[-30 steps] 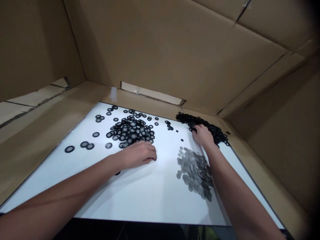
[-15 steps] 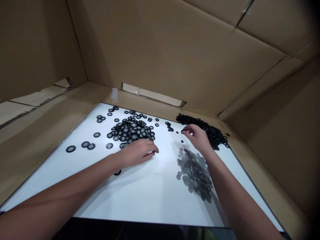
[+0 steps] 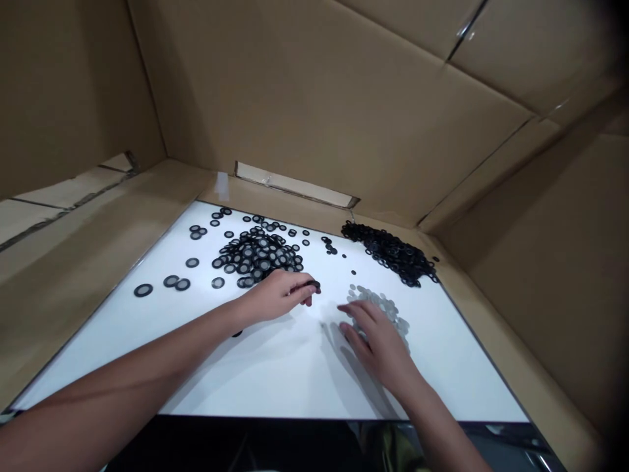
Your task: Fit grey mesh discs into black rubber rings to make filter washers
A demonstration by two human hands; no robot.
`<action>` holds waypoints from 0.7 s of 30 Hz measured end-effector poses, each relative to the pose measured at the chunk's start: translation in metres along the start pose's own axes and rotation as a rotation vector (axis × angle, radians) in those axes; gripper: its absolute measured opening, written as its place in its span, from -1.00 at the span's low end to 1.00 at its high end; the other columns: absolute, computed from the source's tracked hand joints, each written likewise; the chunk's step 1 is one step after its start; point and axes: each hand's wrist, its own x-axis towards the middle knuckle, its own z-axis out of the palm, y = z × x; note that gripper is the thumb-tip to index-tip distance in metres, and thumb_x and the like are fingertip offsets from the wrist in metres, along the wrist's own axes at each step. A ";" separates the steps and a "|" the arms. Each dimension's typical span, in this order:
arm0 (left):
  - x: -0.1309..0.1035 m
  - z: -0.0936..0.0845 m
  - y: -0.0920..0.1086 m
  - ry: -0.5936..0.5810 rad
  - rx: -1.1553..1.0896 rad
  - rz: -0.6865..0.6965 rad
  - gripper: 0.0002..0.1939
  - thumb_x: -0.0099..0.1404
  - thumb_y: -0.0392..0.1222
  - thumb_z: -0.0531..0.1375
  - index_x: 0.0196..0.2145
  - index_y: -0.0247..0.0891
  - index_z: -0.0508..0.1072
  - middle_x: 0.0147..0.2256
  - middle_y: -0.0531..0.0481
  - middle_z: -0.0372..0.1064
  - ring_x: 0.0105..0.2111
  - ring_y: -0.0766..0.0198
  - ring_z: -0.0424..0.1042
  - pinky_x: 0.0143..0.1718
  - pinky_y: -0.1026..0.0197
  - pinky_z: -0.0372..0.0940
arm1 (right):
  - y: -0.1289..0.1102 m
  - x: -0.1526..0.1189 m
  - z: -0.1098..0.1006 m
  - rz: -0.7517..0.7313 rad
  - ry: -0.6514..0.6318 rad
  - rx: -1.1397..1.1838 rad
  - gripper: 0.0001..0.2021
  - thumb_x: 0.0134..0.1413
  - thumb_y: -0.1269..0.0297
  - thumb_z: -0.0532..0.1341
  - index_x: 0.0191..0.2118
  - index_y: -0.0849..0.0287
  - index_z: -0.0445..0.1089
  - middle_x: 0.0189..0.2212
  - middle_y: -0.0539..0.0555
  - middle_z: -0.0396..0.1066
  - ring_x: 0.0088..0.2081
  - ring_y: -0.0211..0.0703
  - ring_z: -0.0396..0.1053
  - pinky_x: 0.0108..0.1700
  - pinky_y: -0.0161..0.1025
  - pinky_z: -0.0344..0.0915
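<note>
My left hand (image 3: 282, 293) pinches a small black ring (image 3: 313, 284) between thumb and fingers, just in front of a pile of black-rimmed discs with pale centres (image 3: 258, 252). Over the near part of a heap of translucent grey discs (image 3: 388, 307) is my right hand (image 3: 376, 334), its thumb and fingers apart and nothing visible between them. Beyond it, a pile of black rings (image 3: 398, 255) lies along the right back edge of the white lit panel (image 3: 275, 380).
Cardboard walls (image 3: 295, 98) enclose the panel at the back and sides. Several rimmed discs (image 3: 143, 290) lie loose at the left. A few small black pieces (image 3: 329, 246) sit between the two dark piles.
My right hand has come back from the black ring pile toward me, over the translucent discs, and its fingers have parted. A black ring now shows in my left hand's fingers.
</note>
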 end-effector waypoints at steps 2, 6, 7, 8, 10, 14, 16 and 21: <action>0.000 -0.001 0.001 0.006 0.004 -0.004 -0.72 0.45 -0.10 0.02 -0.23 -0.22 0.51 -0.32 0.04 0.55 -0.30 0.28 0.49 -0.29 0.29 0.23 | 0.009 -0.035 0.006 -0.020 0.048 -0.206 -0.71 0.29 0.23 0.13 0.08 0.10 0.39 0.07 0.24 0.36 0.04 0.16 0.34 0.01 0.10 0.31; -0.001 -0.001 0.003 -0.024 0.048 0.013 -0.72 0.44 -0.09 0.04 -0.19 -0.20 0.53 -0.33 0.05 0.56 -0.35 0.29 0.48 -0.36 0.30 0.20 | 0.014 -0.085 0.017 -0.097 0.037 -0.353 -0.54 0.26 0.22 0.18 0.25 0.04 0.26 0.23 0.24 0.24 0.12 0.21 0.29 0.01 0.09 0.29; -0.001 -0.001 0.003 -0.028 0.059 0.016 -0.72 0.44 -0.09 0.04 -0.19 -0.20 0.53 -0.34 0.06 0.56 -0.36 0.30 0.47 -0.37 0.30 0.20 | 0.013 -0.093 0.017 -0.122 0.029 -0.351 -0.53 0.25 0.21 0.20 0.26 0.03 0.25 0.24 0.23 0.24 0.13 0.20 0.28 0.01 0.08 0.29; -0.001 0.000 0.003 -0.029 0.066 0.017 -0.72 0.44 -0.09 0.05 -0.20 -0.20 0.54 -0.34 0.06 0.56 -0.37 0.30 0.46 -0.38 0.29 0.20 | 0.011 -0.098 0.017 -0.158 0.018 -0.336 -0.52 0.24 0.20 0.22 0.26 0.04 0.25 0.23 0.23 0.25 0.13 0.19 0.29 0.02 0.07 0.28; -0.001 0.001 0.001 -0.021 0.056 0.011 -0.73 0.43 -0.10 0.05 -0.19 -0.20 0.54 -0.33 0.05 0.57 -0.35 0.30 0.47 -0.36 0.29 0.22 | 0.007 -0.106 0.016 -0.257 -0.011 -0.267 -0.52 0.21 0.17 0.26 0.22 0.10 0.28 0.16 0.23 0.34 0.11 0.14 0.32 0.04 0.03 0.28; -0.001 0.003 -0.002 -0.016 -0.078 -0.031 -0.74 0.42 -0.13 0.08 -0.04 -0.20 0.48 -0.28 0.01 0.58 -0.30 0.28 0.51 -0.29 0.29 0.30 | 0.001 -0.116 0.018 -0.349 0.071 -0.116 -0.70 0.19 0.41 0.27 0.05 0.20 0.39 -0.07 0.20 0.49 -0.04 0.00 0.41 -0.02 -0.09 0.31; -0.001 0.004 -0.003 -0.001 -0.170 -0.065 -0.75 0.40 -0.14 0.10 -0.02 -0.21 0.42 -0.30 -0.01 0.58 -0.32 0.28 0.53 -0.28 0.28 0.34 | 0.000 -0.120 0.020 -0.322 0.119 -0.061 -0.76 0.17 0.54 0.24 -0.05 0.19 0.42 -0.15 0.17 0.50 -0.12 -0.05 0.41 -0.10 -0.12 0.32; 0.001 0.007 -0.006 0.006 -0.348 -0.153 -0.80 0.38 -0.09 0.15 -0.12 -0.25 0.33 -0.31 -0.08 0.57 -0.33 0.21 0.56 -0.30 0.19 0.42 | -0.005 -0.099 0.014 -0.246 0.115 0.149 -0.79 0.20 0.56 0.18 -0.11 0.16 0.40 -0.21 0.15 0.44 -0.15 -0.08 0.39 -0.14 -0.15 0.36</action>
